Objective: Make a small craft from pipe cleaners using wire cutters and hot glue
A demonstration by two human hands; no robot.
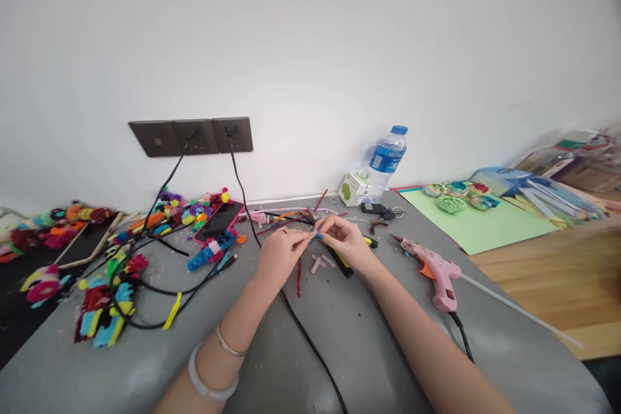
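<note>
My left hand (284, 251) and my right hand (345, 240) meet over the middle of the grey table. Both are closed in a pinch on a short pale pink-lilac piece of pipe cleaner (313, 233). Just below them lie several short pale pink pieces of pipe cleaner (317, 264). A dark red pipe cleaner (299, 277) rests under the left fingertips. Behind the hands are more loose pipe cleaners (286, 217) in several colours. A yellow and black tool (342, 262) is partly hidden beneath my right hand.
A pink glue gun (439, 272) with a glue stick lies to the right. Behind stand a water bottle (387, 162) and small box (353, 189); keys (383, 210) lie nearby. Left are a phone (220, 220), fuzzy colourful crafts (109, 304) and black cables (310, 343). Green paper (485, 223) holds paper flowers.
</note>
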